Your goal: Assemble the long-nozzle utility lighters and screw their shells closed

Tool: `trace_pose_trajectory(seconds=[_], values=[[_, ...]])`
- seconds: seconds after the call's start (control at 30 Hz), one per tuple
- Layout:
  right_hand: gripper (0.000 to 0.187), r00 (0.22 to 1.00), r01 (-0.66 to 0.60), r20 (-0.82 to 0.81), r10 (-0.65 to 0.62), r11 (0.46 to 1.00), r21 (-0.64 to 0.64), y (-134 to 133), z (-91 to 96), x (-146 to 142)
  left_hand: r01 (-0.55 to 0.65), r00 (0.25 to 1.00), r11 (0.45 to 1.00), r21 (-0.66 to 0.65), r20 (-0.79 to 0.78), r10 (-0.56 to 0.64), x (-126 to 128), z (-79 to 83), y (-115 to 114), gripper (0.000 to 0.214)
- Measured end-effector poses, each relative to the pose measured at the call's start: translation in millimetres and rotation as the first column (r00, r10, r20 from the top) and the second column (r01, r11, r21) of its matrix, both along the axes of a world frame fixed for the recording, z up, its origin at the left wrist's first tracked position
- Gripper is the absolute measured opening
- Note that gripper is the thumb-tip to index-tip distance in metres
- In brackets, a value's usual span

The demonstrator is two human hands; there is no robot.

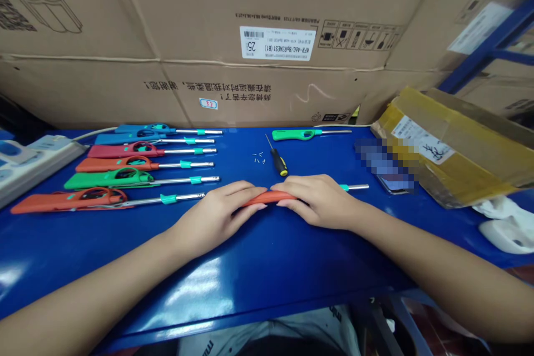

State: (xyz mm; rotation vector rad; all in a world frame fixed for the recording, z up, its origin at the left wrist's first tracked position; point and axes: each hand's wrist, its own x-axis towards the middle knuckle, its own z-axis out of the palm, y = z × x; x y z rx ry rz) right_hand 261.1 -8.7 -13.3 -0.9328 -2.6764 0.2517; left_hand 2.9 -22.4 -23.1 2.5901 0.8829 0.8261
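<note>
The single view looks forward and down from the wearer's head, close above the blue table (267, 267).

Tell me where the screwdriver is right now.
In the head view, the screwdriver lies slightly right of centre on the blue table, just beyond the right hand, its tip beside the left end of the rear green lighter.

White glare on blue tabletop (271, 267); edges stretched; pixelated patch (386, 164) right.

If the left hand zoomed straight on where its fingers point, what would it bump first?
Probably the right hand: it faces the left hand along the orange utility lighter both hold, though the exact gap is hard to judge.
</note>
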Motion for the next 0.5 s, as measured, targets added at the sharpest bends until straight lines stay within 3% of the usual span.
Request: trace_pose_trajectory(seconds=[0.27,0.5], values=[[0.049,0.995,0.056,0.08,-0.056,0.998,0.005,3,11.0,12,-0.04,0.996,0.979,0.2,0.091,0.022,3,-4.9,4,0.022],[0.05,0.993,0.091,0.064,-0.097,0.991,0.095,-5,15.9,11,-0.054,0.997,0.983,0.173,0.071,0.042,3,-3.7,2,0.023]])
